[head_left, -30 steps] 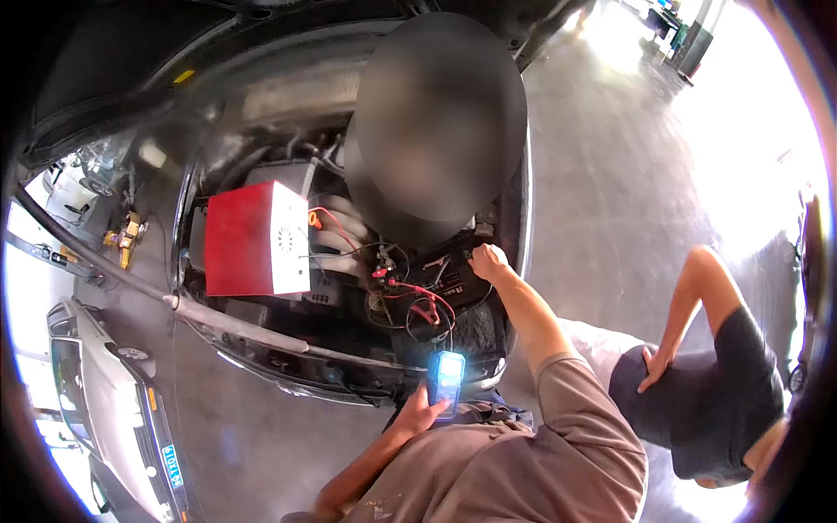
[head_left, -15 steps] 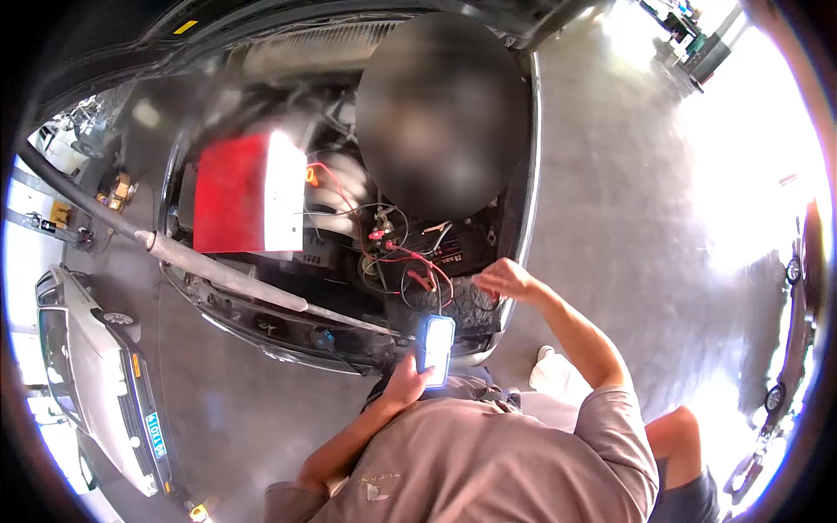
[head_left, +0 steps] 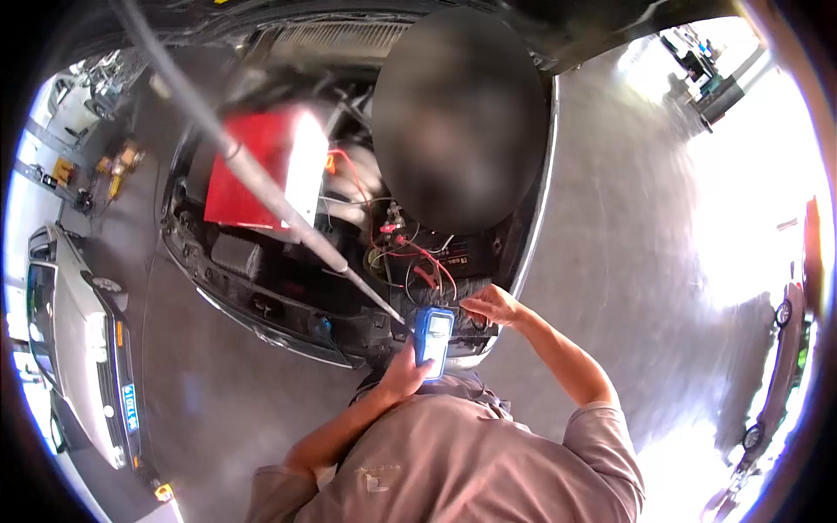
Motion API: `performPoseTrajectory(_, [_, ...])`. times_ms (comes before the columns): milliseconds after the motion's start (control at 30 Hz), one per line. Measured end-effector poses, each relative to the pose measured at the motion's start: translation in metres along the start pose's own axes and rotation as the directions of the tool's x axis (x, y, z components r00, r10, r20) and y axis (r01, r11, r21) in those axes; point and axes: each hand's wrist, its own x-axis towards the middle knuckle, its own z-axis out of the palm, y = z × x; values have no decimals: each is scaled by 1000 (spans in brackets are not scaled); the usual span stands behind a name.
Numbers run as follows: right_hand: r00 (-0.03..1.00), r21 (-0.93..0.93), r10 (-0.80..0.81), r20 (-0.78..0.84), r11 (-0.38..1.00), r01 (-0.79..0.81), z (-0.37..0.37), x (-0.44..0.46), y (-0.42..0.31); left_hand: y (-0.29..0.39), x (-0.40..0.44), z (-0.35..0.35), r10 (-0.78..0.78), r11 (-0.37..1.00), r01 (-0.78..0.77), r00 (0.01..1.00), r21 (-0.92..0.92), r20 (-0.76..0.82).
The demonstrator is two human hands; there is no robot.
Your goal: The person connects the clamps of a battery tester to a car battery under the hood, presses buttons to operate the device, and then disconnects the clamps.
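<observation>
My left hand (head_left: pixel 406 371) is wrapped round a blue handheld tester (head_left: pixel 434 342) with a lit screen, in front of my waist. Just right of the tester's top, my right hand (head_left: pixel 490 305) is closed in a pinch; what lies between its fingertips is too small to make out. Beyond the hands, a black battery (head_left: pixel 455 253) sits in the engine bay, with red clamps (head_left: pixel 425 276) and cables looping beside it. An orange-red cable runs to a red and white box (head_left: pixel 253 170) resting on the engine.
A prop rod (head_left: pixel 270 193) crosses the engine bay from upper left down toward the tester. The car's front edge (head_left: pixel 253 322) lies close ahead. A silver car (head_left: pixel 74 349) stands at left, another car (head_left: pixel 780 366) at far right. A blurred oval hides part of the bay.
My right hand has come back from beside the battery to the tester's top, its fingers closed. The view has shifted, and the person at right is out of sight.
</observation>
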Motion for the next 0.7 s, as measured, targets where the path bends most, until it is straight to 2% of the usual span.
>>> performPoseTrajectory(67, [999, -7, -10, 33, 1000, 10, 4, 5, 1, -3, -2, 0, 39, 997, -36, 998, -69, 42])
performPoseTrajectory(233, [997, -52, -17, 75, 998, 21, 8, 7, -7, -5, -8, 0, -10, 991, 13, 1000, -135, 21])
performPoseTrajectory(333, [989, -139, -2, 149, 990, 23, 8, 10, -9, -27, -7, 3, 13, 986, -7, 999, -166, 36])
performPoseTrajectory(433, [984, -421, -163, 74, 889, 179, -1, 22, -19, -22, -9, 1, 12, 996, -11, 1000, -86, 8])
performPoseTrajectory(467, [998, -335, -10, 64, 942, 31, -10, 30, -29, -25, -9, 2, 4, 997, -5, 1000, -76, -11])
performPoseTrajectory(500, [999, -312, 10, -32, 950, -19, -14, 39, -41, -28, -9, 3, -4, 998, 2, 1000, -66, -29])
performPoseTrajectory(600, [961, -496, -158, -227, 868, 26, -20, 99, -29, -23, -10, 4, -96, 986, 95, 995, 136, 5])
performPoseTrajectory(633, [950, -492, -154, -272, 870, 1, -18, 125, -20, -21, -11, 3, -133, 971, 127, 991, 204, 12])
performPoseTrajectory(667, [949, -538, -137, -284, 842, -40, -17, 145, -19, -32, -10, 8, -67, 978, 64, 998, 197, 10])
performPoseTrajectory(700, [949, -584, -124, -291, 808, -74, -12, 164, -21, -22, -13, 5, -89, 976, 85, 996, 200, 10])
